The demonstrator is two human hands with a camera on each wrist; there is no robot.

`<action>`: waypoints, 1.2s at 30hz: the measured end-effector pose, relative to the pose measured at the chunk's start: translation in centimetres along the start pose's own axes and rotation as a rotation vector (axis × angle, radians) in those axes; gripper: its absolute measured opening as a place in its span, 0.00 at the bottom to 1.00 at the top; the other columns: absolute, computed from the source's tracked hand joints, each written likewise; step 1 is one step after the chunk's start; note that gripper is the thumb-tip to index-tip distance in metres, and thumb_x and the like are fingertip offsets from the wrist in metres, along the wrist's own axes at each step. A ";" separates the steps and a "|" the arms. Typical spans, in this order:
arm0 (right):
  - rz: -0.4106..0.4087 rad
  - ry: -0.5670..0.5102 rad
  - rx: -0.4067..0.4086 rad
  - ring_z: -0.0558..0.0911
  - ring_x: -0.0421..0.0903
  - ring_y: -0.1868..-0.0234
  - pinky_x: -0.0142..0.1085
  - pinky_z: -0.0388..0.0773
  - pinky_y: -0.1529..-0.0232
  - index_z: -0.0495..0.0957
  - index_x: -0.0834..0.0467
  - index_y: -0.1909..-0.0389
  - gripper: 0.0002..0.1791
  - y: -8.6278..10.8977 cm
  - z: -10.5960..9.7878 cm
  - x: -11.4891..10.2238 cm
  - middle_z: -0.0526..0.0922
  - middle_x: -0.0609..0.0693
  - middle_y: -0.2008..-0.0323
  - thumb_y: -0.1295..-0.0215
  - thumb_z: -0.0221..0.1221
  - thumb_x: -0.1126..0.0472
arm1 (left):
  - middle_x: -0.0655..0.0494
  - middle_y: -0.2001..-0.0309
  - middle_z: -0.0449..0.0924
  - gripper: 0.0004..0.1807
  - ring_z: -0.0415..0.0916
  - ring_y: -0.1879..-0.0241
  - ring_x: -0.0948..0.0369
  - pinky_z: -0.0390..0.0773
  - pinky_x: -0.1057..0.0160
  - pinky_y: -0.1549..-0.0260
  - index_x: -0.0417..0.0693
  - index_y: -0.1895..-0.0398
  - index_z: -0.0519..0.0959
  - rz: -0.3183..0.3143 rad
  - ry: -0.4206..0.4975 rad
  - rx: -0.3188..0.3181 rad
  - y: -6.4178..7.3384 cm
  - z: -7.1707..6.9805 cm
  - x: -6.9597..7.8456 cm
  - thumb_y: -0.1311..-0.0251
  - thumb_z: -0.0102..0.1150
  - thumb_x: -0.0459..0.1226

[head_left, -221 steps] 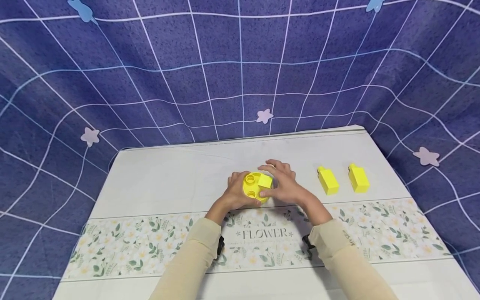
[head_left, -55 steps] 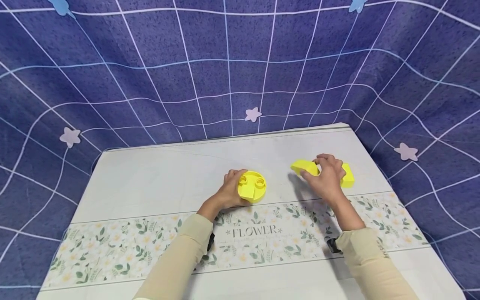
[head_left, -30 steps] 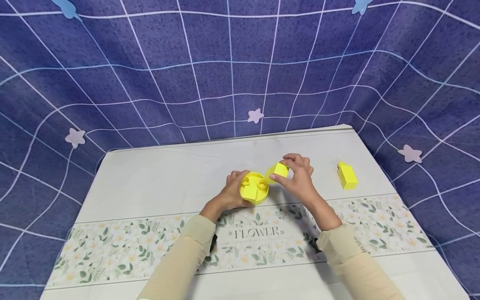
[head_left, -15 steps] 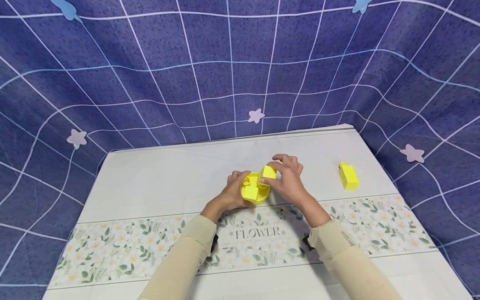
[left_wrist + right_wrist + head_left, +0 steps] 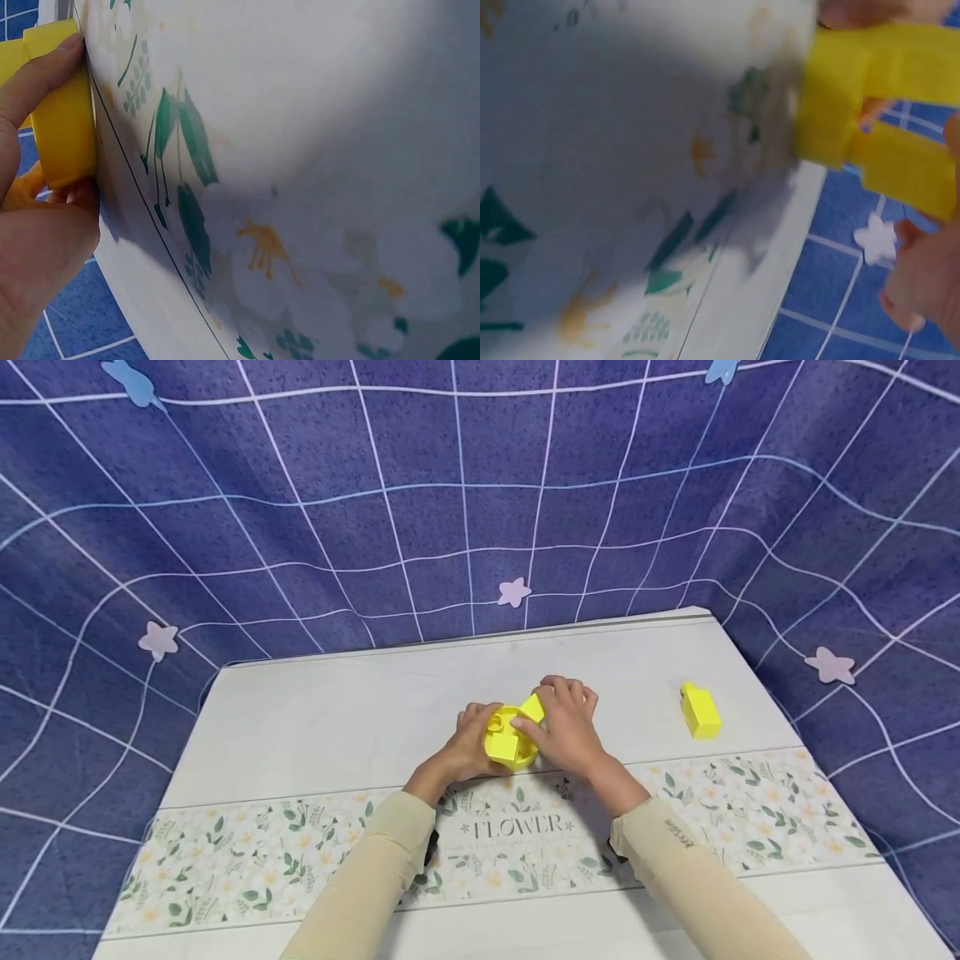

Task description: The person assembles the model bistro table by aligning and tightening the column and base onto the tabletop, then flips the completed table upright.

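Observation:
Near the middle of the table in the head view is a round, shallow yellow base (image 5: pixel 525 760) with raised ring sockets. My left hand (image 5: pixel 463 750) grips its left side, thumb and fingers around the rim. One yellow block (image 5: pixel 503 748) stands upright on the front of the base. With my right hand (image 5: pixel 567 728) I hold a second yellow block (image 5: pixel 533 708) at the base's back right. In the right wrist view this held block (image 5: pixel 911 169) meets the base (image 5: pixel 829 101), slightly tilted. One ring socket (image 5: pixel 495 723) shows at the back left.
Another yellow block (image 5: pixel 701 713) with a narrow peg end lies on the right of the table. The white tablecloth (image 5: pixel 322 718) carries a floral band with the word FLOWER (image 5: pixel 516 825). A blue gridded curtain (image 5: pixel 360 527) hangs behind and at both sides.
My right hand has taken a block from the right, carried it left to the base, and lowered it at the back-right socket. My left hand still holds the base, which turned earlier.

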State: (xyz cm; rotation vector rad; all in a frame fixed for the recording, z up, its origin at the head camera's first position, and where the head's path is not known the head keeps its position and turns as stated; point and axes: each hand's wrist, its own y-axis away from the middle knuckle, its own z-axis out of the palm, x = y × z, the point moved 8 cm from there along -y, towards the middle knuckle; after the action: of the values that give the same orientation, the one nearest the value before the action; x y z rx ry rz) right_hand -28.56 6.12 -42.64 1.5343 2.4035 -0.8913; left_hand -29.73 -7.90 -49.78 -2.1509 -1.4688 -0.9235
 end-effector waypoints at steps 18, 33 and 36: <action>0.026 -0.152 -0.189 0.56 0.50 0.49 0.50 0.45 0.51 0.68 0.55 0.57 0.25 -0.5 0.2 0.4 0.63 0.52 0.49 0.43 0.48 0.38 | 0.56 0.46 0.56 0.58 0.50 0.48 0.60 0.59 0.57 0.46 0.55 0.36 0.54 0.012 -0.008 -0.012 0.0 0.4 0.2 0.77 0.76 0.42; 0.051 -0.133 -0.197 0.58 0.47 0.58 0.46 0.49 0.54 0.65 0.53 0.66 0.25 -1.6 1.2 0.8 0.65 0.47 0.61 0.52 0.57 0.37 | 0.57 0.47 0.56 0.58 0.51 0.49 0.61 0.59 0.57 0.47 0.59 0.36 0.54 0.000 0.002 -0.023 0.0 0.3 0.1 0.78 0.77 0.42; 0.087 -0.079 -0.183 0.58 0.48 0.58 0.47 0.48 0.53 0.67 0.56 0.64 0.30 -1.6 1.5 1.2 0.65 0.49 0.62 0.53 0.55 0.34 | 0.59 0.47 0.56 0.58 0.50 0.49 0.62 0.59 0.58 0.47 0.62 0.37 0.54 -0.003 -0.002 -0.023 0.1 0.3 0.2 0.79 0.77 0.42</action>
State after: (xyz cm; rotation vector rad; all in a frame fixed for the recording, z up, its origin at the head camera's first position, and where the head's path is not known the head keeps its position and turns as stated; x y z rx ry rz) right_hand -30.73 5.73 -43.73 1.4945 2.2737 -0.6804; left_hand -29.51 -7.62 -49.89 -2.1672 -1.4694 -0.9447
